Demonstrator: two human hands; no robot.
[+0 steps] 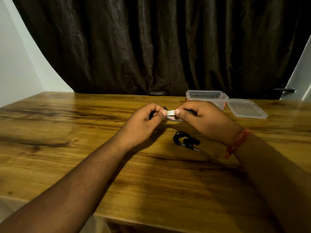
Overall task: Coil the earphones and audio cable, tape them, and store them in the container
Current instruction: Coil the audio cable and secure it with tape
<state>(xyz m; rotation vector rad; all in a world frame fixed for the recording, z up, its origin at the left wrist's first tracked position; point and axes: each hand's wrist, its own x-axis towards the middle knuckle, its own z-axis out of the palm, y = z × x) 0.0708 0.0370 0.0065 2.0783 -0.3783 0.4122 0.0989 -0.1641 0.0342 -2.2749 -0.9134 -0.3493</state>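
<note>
Left hand (145, 121): hovering above the desk (67, 132), its grip pinching the free end of the tape (171, 115); something small and dark is showing at its fingertips, too unclear to identify. Right hand (200, 120): grip curling round the white tape roll, thumb pressing on top. Coiled black earphones (185, 140): lying on the desk just below the right hand, plug pointing outward. Clear container (207, 96): sitting open at the far edge, its lid (246, 109) resting beside it.

Pink marks show inside the tape roll (173, 117); too blurred to read; nothing else lettered.
</note>
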